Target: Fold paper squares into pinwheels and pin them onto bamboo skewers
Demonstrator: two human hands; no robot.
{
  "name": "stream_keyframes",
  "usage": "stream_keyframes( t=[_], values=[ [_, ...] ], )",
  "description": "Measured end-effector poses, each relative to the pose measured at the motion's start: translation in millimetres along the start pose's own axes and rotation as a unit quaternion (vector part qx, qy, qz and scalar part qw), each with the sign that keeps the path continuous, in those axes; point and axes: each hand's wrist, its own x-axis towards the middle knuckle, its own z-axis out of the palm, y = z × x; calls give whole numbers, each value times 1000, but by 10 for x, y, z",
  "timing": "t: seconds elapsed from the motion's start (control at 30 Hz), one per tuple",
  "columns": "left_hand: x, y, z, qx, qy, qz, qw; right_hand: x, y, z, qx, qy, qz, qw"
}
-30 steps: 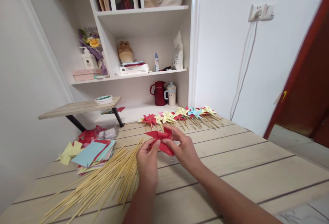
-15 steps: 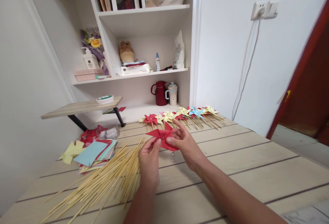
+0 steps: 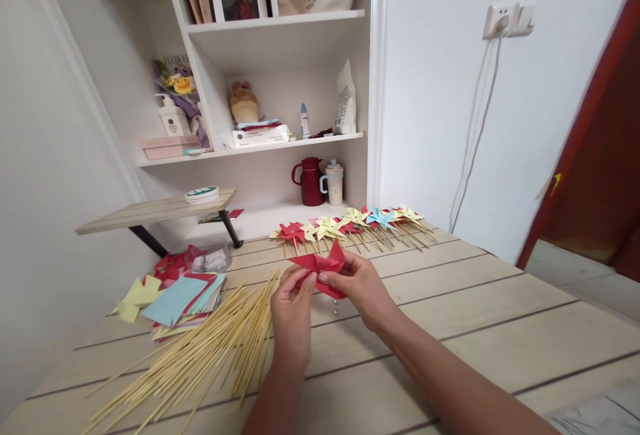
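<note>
Both hands hold a folded red paper pinwheel [image 3: 320, 266] a little above the wooden table [image 3: 475, 328]. My left hand [image 3: 291, 308] pinches its near left side. My right hand [image 3: 357, 285] grips its right side, fingers curled around the paper, which partly hides its lower edge. A small pin tip shows below the paper near my right hand. To the left lies a spread pile of thin bamboo sticks [image 3: 200, 348]. Beyond the hands stands a row of finished pinwheels [image 3: 350, 223] in red, yellow and blue on sticks.
A stack of coloured paper squares [image 3: 175, 298] and cut red pieces [image 3: 173, 263] lie at the left, beside a small clear container [image 3: 210, 259]. A low wooden shelf [image 3: 150, 212] juts over the table's far left. White wall shelves [image 3: 280, 142] hold bottles, a red jug and boxes.
The red pinwheel has been turned and lifted slightly between my hands, its upper point now standing up at the right. The sticks and the finished pinwheels lie as before.
</note>
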Motion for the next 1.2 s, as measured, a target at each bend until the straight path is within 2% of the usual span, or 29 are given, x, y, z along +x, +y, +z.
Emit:
stream_keyframes(
  t=[0.07,0.13,0.23,0.3,0.4,0.47,0.53,0.6,0.7,0.87,1.03,1.2],
  values=[
    [6,12,2,14,12,27,999,-13,8,-17,-68,10,-51,996],
    [5,34,1,44,7,58,997,-37,0,-37,-163,23,-145,976],
    [-13,74,-4,108,-11,123,986,-77,-33,-64,-273,29,-314,909],
    [-32,93,-4,147,1,178,973,-94,-57,-83,-309,34,-399,863],
    [-55,107,-3,186,23,240,952,-102,-89,-119,-335,45,-479,810],
    [-58,118,-2,179,29,245,952,-102,-105,-142,-339,46,-499,796],
    [-47,138,-3,124,22,193,973,-102,-113,-158,-337,50,-486,805],
    [-26,168,-6,33,18,104,994,-102,-113,-166,-334,55,-457,822],
    [3,211,-20,-77,45,15,996,-96,-104,-171,-317,76,-414,850],
    [12,220,-51,-127,85,-24,988,-76,-100,-183,-290,120,-353,881],
    [25,218,-60,-144,107,-56,982,-73,-101,-193,-292,116,-345,884],
    [23,231,-58,-152,89,-73,982,-67,-79,-191,-296,110,-345,884]
  ],
)
